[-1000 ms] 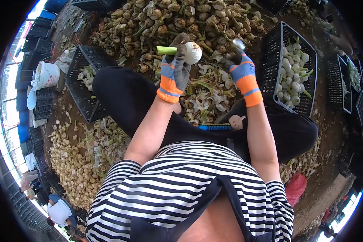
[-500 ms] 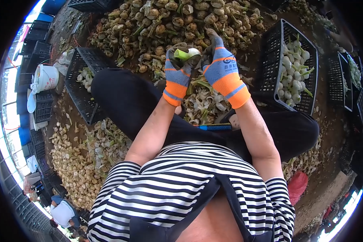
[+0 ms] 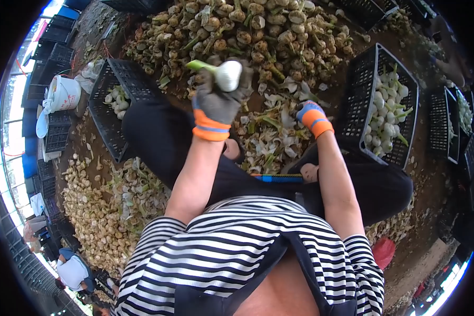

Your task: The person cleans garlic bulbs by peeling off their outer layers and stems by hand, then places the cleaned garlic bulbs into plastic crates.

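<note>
My left hand (image 3: 221, 102), in a grey, blue and orange work glove, is raised with its palm up. Its fingers are curled around a garlic bulb (image 3: 228, 76), white and clean, with a short green stem pointing left. Lower and to the right, my right hand (image 3: 312, 117) wears a matching glove. It hangs over loose garlic skins (image 3: 271, 129) between my legs; its fingers point down and are mostly hidden. Beyond both hands lies a large heap of dirty garlic bulbs (image 3: 247, 34).
A black crate (image 3: 353, 92) with clean garlic bulbs stands on the right. Another black crate (image 3: 108, 124) on the left holds a few. Smaller garlic pieces (image 3: 92, 210) cover the floor at left, near a white bucket (image 3: 63, 95). Another person (image 3: 75, 271) is at lower left.
My hands have moved apart. The left hand has turned up with the garlic bulb, whose stem now points left. My right hand has dropped back towards me, over the skins.
</note>
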### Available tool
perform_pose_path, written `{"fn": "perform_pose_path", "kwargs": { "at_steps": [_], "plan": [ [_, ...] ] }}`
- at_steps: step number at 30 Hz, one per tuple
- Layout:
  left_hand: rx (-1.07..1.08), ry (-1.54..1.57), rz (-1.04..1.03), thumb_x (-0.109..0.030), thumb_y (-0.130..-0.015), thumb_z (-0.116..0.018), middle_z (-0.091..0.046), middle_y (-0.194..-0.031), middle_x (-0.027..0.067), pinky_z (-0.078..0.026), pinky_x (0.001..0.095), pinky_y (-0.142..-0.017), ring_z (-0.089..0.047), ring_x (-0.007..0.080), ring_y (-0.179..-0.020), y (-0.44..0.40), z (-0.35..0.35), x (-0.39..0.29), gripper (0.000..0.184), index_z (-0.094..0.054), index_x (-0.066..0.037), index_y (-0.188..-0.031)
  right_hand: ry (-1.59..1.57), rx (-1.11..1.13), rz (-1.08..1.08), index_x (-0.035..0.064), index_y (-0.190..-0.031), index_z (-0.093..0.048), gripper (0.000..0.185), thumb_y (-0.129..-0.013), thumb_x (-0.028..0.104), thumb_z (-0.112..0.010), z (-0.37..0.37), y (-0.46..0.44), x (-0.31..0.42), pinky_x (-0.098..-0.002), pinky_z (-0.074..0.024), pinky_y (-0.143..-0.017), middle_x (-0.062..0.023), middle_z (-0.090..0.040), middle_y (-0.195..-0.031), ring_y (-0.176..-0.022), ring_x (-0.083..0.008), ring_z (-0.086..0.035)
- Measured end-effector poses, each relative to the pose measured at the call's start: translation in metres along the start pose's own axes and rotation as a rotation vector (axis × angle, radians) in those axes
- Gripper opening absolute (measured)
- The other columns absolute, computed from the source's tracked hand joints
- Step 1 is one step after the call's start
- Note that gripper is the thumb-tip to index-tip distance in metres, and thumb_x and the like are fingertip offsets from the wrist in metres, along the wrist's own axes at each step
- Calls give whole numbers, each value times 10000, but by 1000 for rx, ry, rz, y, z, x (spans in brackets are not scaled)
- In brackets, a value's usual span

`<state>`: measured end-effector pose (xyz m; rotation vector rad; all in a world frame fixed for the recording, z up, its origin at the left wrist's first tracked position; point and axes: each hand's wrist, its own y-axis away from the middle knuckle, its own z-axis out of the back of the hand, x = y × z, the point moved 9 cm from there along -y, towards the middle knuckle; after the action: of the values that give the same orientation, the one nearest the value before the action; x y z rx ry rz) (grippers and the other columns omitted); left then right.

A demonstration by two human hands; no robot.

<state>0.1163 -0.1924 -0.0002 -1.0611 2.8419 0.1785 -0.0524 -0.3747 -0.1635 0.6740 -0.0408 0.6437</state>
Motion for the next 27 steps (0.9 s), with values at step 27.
{"fn": "perform_pose_path", "kwargs": {
  "at_steps": [27],
  "plan": [
    [191, -1071, -283, -107, -820, -614, -528, -1140, 100, -503, 323, -803, -555, 225, -984, -13, 0, 32, 506, -391, -46, -1270, -1652, -102, 717, 16, -1114, -525, 453, -711, 61, -726, 134, 98, 127, -261, -469, -790, -26, -590, -1008, -913, -110, -551]
  ]
}}
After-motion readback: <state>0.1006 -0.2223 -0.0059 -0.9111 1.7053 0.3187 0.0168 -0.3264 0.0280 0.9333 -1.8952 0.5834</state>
